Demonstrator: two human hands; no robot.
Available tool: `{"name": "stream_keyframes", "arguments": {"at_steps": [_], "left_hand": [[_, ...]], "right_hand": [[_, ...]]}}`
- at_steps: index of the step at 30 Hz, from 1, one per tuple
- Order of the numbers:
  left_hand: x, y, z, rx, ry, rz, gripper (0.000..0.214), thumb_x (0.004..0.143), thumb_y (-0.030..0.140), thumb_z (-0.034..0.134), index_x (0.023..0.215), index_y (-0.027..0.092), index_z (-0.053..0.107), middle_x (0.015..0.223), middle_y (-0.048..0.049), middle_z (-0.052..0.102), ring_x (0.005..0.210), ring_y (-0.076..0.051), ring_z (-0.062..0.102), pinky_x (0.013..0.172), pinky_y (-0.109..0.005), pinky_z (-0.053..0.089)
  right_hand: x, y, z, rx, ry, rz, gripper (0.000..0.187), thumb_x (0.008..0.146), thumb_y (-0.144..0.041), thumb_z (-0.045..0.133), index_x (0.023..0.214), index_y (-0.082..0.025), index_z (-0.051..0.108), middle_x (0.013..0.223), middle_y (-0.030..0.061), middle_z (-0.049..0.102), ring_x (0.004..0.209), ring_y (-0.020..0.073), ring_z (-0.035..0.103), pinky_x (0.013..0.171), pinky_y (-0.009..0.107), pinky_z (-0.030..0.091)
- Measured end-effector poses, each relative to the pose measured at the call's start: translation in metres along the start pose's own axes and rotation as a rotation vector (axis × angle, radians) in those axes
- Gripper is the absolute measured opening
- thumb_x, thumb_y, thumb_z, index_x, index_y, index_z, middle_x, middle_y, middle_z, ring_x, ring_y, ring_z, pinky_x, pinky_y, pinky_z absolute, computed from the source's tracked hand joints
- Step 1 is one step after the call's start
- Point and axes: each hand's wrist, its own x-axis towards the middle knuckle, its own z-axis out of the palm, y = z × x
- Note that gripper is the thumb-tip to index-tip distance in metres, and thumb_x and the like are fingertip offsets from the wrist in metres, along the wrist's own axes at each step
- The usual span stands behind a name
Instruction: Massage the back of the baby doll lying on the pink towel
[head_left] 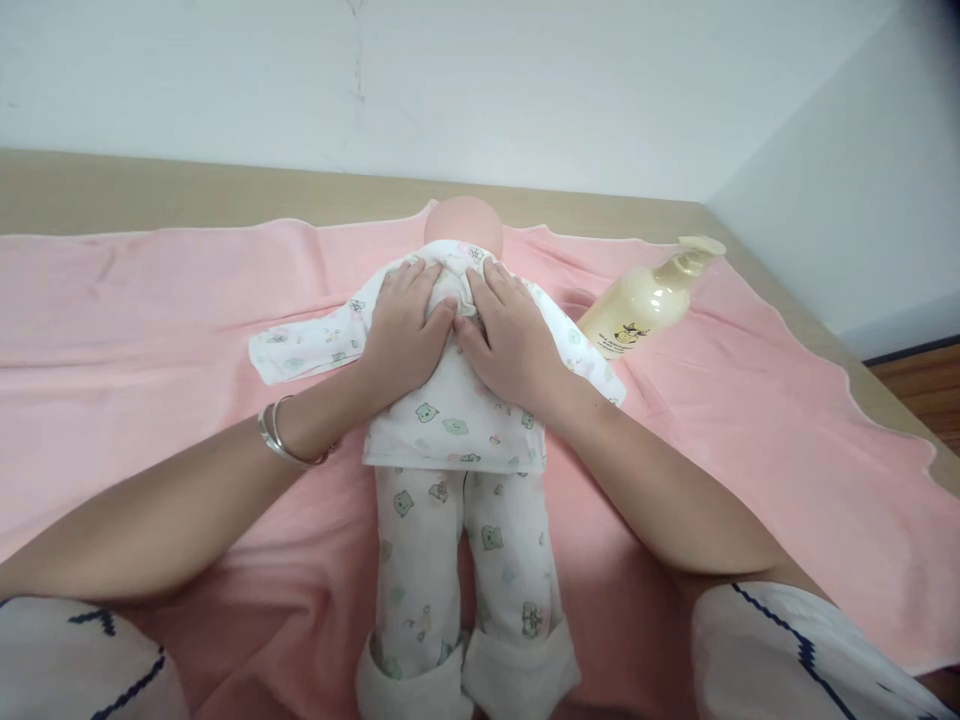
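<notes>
Taking the paired hands as the dial's centre, one dressed doll (459,430) is lying directly beneath both palms on a pink blanket (150,340), its long axis running from 12 to 6 o'clock. Neither hand is standing nearer: the left hand (405,325) is covering the 9 o'clock side of the upper body, the right hand (517,335) the 3 o'clock side. Both are resting flat on the shirt (431,440), fingers moderately spread and pointing towards 12, pinching nothing that is showing; the thumb tips are meeting or nearly so. How firmly they are pressing cannot be told.

Count: one head (463,222) is showing at 12; no face is showing. One pair of trousers (420,560) is lying at 6, its two cuffs turned up. Two shirt sleeves are extending, towards 9 and 4. One pump bottle (637,308) is leaning at about 3, just beside the latter, its pump pointing towards 2. One wrist, the left, is carrying silver bangles (271,432); two loops are showing. One table (225,190) is supporting everything.
</notes>
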Motion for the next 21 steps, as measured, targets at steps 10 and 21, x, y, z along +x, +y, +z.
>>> {"name": "stream_keyframes", "arguments": {"at_steps": [10, 21], "left_hand": [[0.003, 0.0, -0.003, 0.088, -0.043, 0.061, 0.066, 0.106, 0.046, 0.027, 0.155, 0.007, 0.047, 0.165, -0.0205, 0.047, 0.159, -0.034, 0.038, 0.137, -0.054, 0.025], [-0.018, 0.038, -0.021, 0.349, -0.131, 0.114, 0.061, 0.106, 0.033, 0.029, 0.153, 0.0, 0.051, 0.161, -0.0258, 0.049, 0.156, -0.041, 0.043, 0.133, -0.061, 0.032]], "right_hand": [[-0.001, -0.003, -0.002, -0.019, -0.012, 0.009, 0.067, 0.104, -0.034, 0.035, 0.163, -0.002, 0.039, 0.172, 0.021, 0.034, 0.164, 0.0327, 0.028, 0.136, 0.052, 0.022], [0.024, 0.025, -0.014, 0.037, -0.146, 0.173, 0.067, 0.108, -0.038, 0.023, 0.159, 0.002, 0.038, 0.171, 0.0274, 0.033, 0.165, 0.036, 0.025, 0.134, 0.063, 0.015]]}}
